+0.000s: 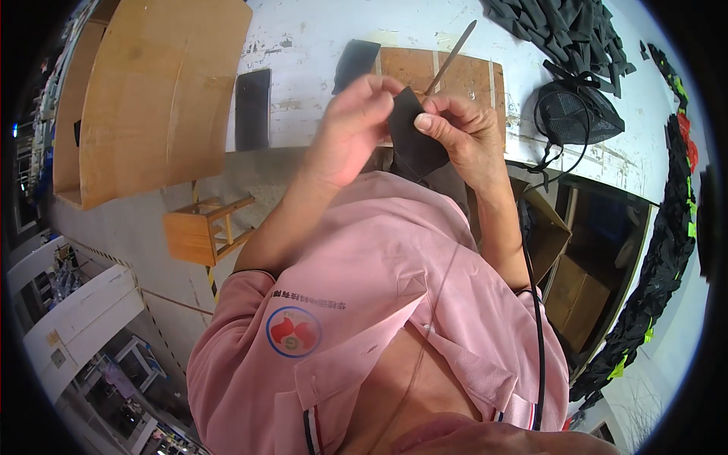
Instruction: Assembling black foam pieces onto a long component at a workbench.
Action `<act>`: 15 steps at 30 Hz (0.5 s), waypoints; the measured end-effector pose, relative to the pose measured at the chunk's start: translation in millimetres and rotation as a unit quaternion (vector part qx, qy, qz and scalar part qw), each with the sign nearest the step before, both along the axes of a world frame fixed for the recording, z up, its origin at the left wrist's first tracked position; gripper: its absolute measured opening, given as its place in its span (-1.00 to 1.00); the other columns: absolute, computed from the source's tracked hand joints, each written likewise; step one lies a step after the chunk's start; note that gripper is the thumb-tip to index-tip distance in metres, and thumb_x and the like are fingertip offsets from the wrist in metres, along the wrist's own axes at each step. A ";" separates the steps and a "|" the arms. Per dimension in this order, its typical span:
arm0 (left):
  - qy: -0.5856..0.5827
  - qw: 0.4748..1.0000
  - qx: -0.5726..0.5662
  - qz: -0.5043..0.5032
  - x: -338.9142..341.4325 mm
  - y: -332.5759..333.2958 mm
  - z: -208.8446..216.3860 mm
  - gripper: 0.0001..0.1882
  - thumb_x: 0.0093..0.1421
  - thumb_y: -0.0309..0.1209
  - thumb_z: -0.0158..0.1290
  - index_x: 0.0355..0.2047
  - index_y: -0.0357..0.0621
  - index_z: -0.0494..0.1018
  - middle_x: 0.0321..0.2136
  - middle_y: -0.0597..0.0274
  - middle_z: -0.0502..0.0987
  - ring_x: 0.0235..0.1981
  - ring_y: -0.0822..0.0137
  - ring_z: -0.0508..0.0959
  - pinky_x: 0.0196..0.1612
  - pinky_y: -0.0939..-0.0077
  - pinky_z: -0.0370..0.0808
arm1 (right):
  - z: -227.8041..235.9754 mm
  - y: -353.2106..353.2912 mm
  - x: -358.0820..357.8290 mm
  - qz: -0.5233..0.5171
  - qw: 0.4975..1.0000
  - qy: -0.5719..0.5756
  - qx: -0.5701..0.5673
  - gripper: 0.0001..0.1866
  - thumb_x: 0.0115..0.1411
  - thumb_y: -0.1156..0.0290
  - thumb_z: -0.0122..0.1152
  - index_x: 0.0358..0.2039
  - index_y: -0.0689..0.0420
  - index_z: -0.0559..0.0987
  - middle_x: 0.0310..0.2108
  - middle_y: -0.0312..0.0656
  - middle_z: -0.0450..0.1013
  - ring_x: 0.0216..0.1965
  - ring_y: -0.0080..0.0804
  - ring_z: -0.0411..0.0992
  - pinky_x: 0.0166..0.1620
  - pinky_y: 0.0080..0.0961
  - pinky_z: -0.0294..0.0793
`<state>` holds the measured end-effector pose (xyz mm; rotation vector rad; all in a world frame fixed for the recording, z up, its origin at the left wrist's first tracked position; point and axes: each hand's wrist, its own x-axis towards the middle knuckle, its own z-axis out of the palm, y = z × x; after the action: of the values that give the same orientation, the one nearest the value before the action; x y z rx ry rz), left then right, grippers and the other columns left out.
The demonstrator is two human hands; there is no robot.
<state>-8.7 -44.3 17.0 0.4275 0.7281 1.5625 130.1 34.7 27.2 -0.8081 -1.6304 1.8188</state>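
In front of my pink shirt, at the near edge of the table, both hands are raised around a small black fabric piece (415, 144). My right hand (472, 138) pinches it, the thumb lying on its face and the fingers curled behind. My left hand (355, 127), slightly blurred, has its fingers bent and closed at the piece's upper left edge. A slim tapered stick (455, 54) points up and away from beside my right fingers; whether I hold it or it rests on the brown board (484, 74) is hidden.
Two dark flat pieces (252, 110) (355, 64) lie left of the board on the white table (303, 30). A large cardboard box (163, 98) stands at left, above a wooden stool (189, 236). At right are a black mesh pouch (580, 114) and a dark strip pile (565, 30).
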 end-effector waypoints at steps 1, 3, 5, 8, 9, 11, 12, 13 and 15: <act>0.016 1.000 0.012 0.003 -2.8 -2.0 2.1 -0.75 0.13 -0.34 -0.16 -0.26 -0.25 0.31 -0.34 0.24 0.39 -0.26 0.44 0.37 -0.21 0.54 0.30 | -1.1 -0.9 1.5 0.003 1.000 -0.002 0.002 -0.91 -0.07 0.51 0.17 -0.59 0.23 0.46 -0.67 -0.37 0.34 -0.58 -0.69 0.25 -0.50 -0.73 0.24; 0.079 0.996 0.032 0.014 -9.8 -3.2 6.3 -0.69 0.16 -0.27 -0.22 -0.27 -0.28 0.33 -0.34 0.23 0.40 -0.28 0.45 0.37 -0.25 0.60 0.28 | -4.4 -0.2 4.9 0.017 0.997 -0.001 0.079 -0.91 -0.06 0.50 0.15 -0.56 0.26 0.46 -0.65 -0.34 0.34 -0.57 -0.64 0.26 -0.49 -0.70 0.25; 0.228 0.972 0.016 -0.046 -17.5 -3.6 13.8 -0.67 0.15 -0.25 -0.20 -0.30 -0.30 0.35 -0.36 0.23 0.41 -0.31 0.46 0.37 -0.26 0.60 0.28 | -1.5 1.1 8.0 0.026 0.994 -0.028 0.101 -0.90 -0.05 0.50 0.13 -0.56 0.27 0.45 -0.64 -0.31 0.33 -0.56 -0.61 0.27 -0.48 -0.67 0.24; 0.328 0.941 0.023 -0.082 -22.8 -7.5 20.3 -0.70 0.13 -0.26 -0.14 -0.34 -0.29 0.38 -0.40 0.25 0.42 -0.39 0.53 0.36 -0.29 0.65 0.28 | 0.3 -0.8 7.9 0.048 0.977 -0.051 0.202 -0.90 -0.03 0.49 0.12 -0.56 0.26 0.44 -0.64 -0.30 0.33 -0.57 -0.60 0.26 -0.50 -0.64 0.23; 0.389 0.914 0.031 -0.110 -23.4 -6.6 22.9 -0.73 0.12 -0.29 -0.12 -0.35 -0.28 0.39 -0.41 0.26 0.41 -0.42 0.56 0.36 -0.31 0.69 0.29 | -0.5 -0.4 8.7 0.049 0.968 -0.063 0.239 -0.90 -0.03 0.49 0.12 -0.55 0.25 0.43 -0.65 -0.31 0.31 -0.58 -0.60 0.25 -0.50 -0.63 0.22; 0.338 0.933 -0.003 -0.121 -18.3 -8.3 27.2 -0.84 0.06 -0.42 -0.02 -0.42 -0.28 0.41 -0.43 0.28 0.41 -0.45 0.60 0.34 -0.36 0.74 0.30 | -2.0 -2.0 11.5 0.045 0.957 -0.077 0.277 -0.90 -0.02 0.48 0.11 -0.54 0.24 0.42 -0.66 -0.31 0.30 -0.58 -0.60 0.24 -0.51 -0.63 0.21; 0.367 0.923 0.015 -0.117 -17.7 -9.8 21.2 -0.89 0.02 -0.47 0.00 -0.47 -0.29 0.41 -0.45 0.29 0.41 -0.46 0.60 0.33 -0.37 0.76 0.31 | -2.0 -4.7 12.2 0.044 0.970 -0.081 0.224 -0.89 -0.02 0.48 0.12 -0.54 0.23 0.41 -0.67 -0.32 0.29 -0.59 -0.62 0.22 -0.53 -0.63 0.20; 0.396 0.911 0.033 -0.112 -16.8 -10.6 17.1 -0.92 -0.01 -0.53 0.03 -0.51 -0.30 0.41 -0.47 0.30 0.41 -0.47 0.61 0.33 -0.39 0.77 0.31 | -2.3 -6.3 13.4 0.043 0.981 -0.083 0.170 -0.89 -0.01 0.47 0.12 -0.53 0.23 0.41 -0.68 -0.32 0.27 -0.60 -0.63 0.21 -0.54 -0.63 0.18; 0.414 0.906 0.020 -0.092 -10.7 -12.1 16.8 -0.94 -0.03 -0.57 0.04 -0.55 -0.32 0.40 -0.49 0.32 0.41 -0.46 0.61 0.34 -0.39 0.76 0.32 | -2.6 -7.5 16.8 0.048 0.988 -0.070 0.130 -0.88 -0.02 0.46 0.14 -0.54 0.22 0.40 -0.66 -0.36 0.28 -0.59 -0.69 0.21 -0.54 -0.69 0.19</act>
<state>-19.4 -56.4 33.9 1.1930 1.2542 1.1845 146.9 27.2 24.6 -0.7649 -1.9785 1.5959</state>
